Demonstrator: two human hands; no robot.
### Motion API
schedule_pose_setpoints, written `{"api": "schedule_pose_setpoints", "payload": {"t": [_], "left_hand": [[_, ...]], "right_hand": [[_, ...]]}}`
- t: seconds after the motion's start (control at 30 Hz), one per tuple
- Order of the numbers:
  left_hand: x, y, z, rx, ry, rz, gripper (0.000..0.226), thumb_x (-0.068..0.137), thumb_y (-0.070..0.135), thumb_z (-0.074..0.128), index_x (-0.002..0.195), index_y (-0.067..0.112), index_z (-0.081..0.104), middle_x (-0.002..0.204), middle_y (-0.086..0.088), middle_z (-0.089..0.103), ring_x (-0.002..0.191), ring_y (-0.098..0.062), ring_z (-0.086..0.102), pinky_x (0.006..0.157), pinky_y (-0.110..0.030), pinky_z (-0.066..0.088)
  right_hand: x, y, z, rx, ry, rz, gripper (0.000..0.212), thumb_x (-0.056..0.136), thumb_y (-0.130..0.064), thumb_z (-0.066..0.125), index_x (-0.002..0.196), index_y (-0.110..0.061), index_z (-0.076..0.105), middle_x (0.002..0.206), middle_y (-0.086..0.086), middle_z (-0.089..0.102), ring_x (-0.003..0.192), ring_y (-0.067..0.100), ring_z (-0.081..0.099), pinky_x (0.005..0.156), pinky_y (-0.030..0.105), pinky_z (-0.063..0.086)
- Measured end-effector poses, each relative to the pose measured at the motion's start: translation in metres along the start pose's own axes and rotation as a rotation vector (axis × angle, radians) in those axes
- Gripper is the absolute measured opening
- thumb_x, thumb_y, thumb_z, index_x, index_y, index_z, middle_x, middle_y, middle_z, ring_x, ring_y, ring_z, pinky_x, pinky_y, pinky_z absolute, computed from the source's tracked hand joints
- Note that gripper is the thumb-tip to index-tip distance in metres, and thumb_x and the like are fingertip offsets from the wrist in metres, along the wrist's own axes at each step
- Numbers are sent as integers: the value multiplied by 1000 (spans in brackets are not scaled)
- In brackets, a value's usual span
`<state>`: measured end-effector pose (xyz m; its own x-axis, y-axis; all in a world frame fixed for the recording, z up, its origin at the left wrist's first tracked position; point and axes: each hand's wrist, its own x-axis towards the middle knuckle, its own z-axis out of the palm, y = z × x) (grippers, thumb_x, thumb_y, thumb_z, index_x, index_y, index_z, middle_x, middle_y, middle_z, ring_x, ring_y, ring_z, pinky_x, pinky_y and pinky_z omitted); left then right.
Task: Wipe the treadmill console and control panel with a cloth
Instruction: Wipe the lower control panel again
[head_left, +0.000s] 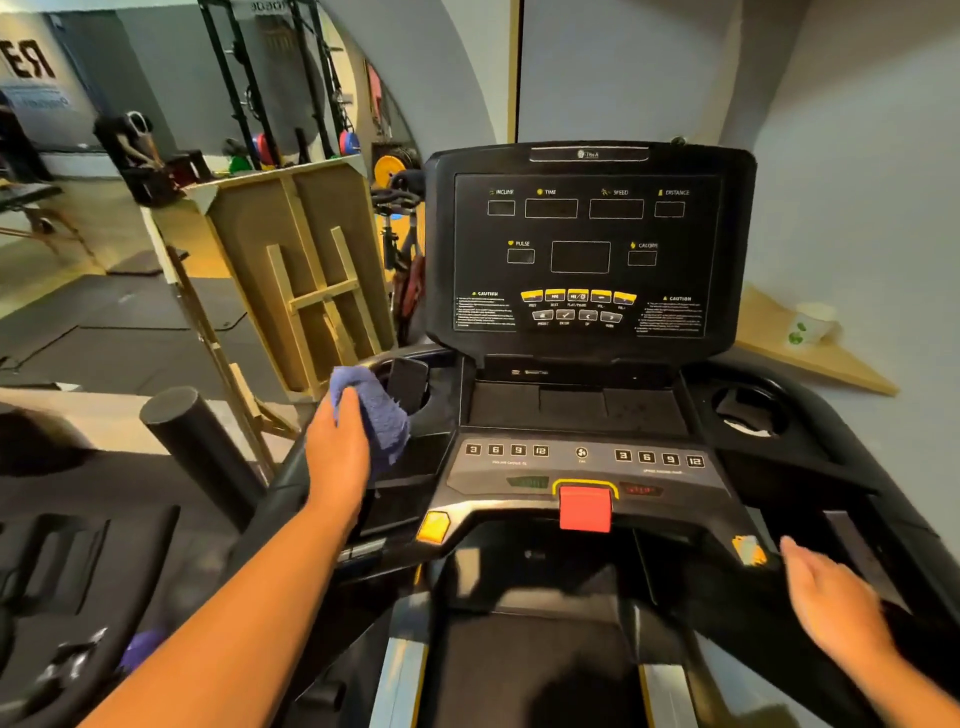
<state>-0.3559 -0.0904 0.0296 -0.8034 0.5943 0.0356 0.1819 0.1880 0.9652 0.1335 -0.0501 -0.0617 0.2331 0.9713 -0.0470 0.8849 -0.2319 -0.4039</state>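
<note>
The black treadmill console (587, 244) stands upright ahead of me, its display windows dark. Below it lies the grey control panel (582, 465) with numbered buttons and a red stop key (585, 508). My left hand (337, 447) grips a bunched blue cloth (376, 410) at the console's left side, beside the left cup holder where a dark phone (408, 384) stands. My right hand (826, 597) hovers with fingers apart over the right handrail, near a yellow grip sensor (748, 548), holding nothing.
A wooden board frame (296, 280) leans just left of the treadmill. A black roller post (192, 441) of a neighbouring machine is at the left. The right cup holder (748, 410) sits at the console's right. A wooden shelf (810, 343) meets the wall.
</note>
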Motion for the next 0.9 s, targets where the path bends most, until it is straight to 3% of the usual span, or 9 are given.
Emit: {"api": "schedule_pose_setpoints", "payload": {"t": [0.13, 0.23, 0.3, 0.37, 0.47, 0.57, 0.73, 0.8, 0.9], "left_hand": [[-47, -18, 36, 316, -343, 477, 41, 111, 26, 42, 149, 26, 55, 140, 4, 60, 128, -11, 52, 104, -26, 36], [-69, -58, 72, 728, -545, 699, 50, 111, 32, 31, 160, 27, 37, 170, -8, 29, 157, -36, 22, 127, -43, 17], [-82, -64, 80, 904, -530, 702, 53, 112, 36, 26, 164, 31, 21, 175, -7, 8, 161, -36, 1, 129, -47, -1], [-92, -64, 81, 970, -513, 694, 55, 113, 36, 23, 166, 29, 11, 175, -5, 1, 161, -33, -4, 126, -44, -11], [-114, -65, 85, 1010, -541, 783, 62, 105, 41, 6, 165, 24, 6, 174, -5, 6, 161, -35, 3, 125, -45, -6], [-114, -67, 87, 932, -594, 746, 70, 100, 43, 13, 165, 17, 13, 173, -5, 19, 160, -34, 15, 129, -49, 10], [-91, -47, 102, 1027, -535, 639, 83, 92, 50, 12, 165, 10, 20, 173, -9, 16, 160, -33, 12, 129, -51, 16], [-86, -38, 116, 1028, -471, 593, 80, 94, 48, 12, 164, 11, 26, 172, -10, 24, 159, -34, 18, 127, -53, 21], [-94, -42, 122, 1075, -436, 649, 72, 98, 46, 20, 164, 17, 28, 171, -8, 26, 158, -37, 21, 124, -58, 24]], "right_hand": [[-4, -3, -6, 70, -77, 35, 55, 108, -36, 27, 128, 1, 63, 130, 26, 63, 126, 42, 54, 107, 49, 36], [-10, -2, -8, -13, -87, -24, 79, 98, -55, 13, 131, 0, 60, 127, 25, 64, 121, 42, 57, 103, 49, 40], [-12, 0, -6, -20, -60, -66, 87, 91, -60, 9, 128, -1, 62, 121, 24, 67, 115, 41, 60, 99, 49, 43], [-13, 0, -4, -16, -10, -63, 69, 105, -45, 16, 123, 0, 65, 118, 23, 68, 115, 40, 60, 100, 49, 41], [-14, 0, 0, 11, 35, -47, 54, 108, -31, 24, 117, 0, 67, 113, 21, 69, 115, 39, 60, 103, 50, 37], [-12, 2, -2, -39, 15, -32, 51, 107, -32, 23, 122, -8, 65, 111, 16, 69, 111, 36, 61, 101, 50, 39], [-1, 33, 26, -50, 57, -251, 28, 83, 6, 68, 109, 11, 67, 79, 25, 69, 68, 42, 68, 62, 49, 56], [-7, 26, 20, -4, 121, -213, 17, 92, -7, 61, 91, 6, 72, 68, 16, 67, 64, 37, 67, 65, 44, 51], [-2, 26, 22, 13, 259, -228, 46, 102, -27, 39, 68, -8, 65, 57, -1, 56, 59, 24, 53, 71, 37, 37]]}}
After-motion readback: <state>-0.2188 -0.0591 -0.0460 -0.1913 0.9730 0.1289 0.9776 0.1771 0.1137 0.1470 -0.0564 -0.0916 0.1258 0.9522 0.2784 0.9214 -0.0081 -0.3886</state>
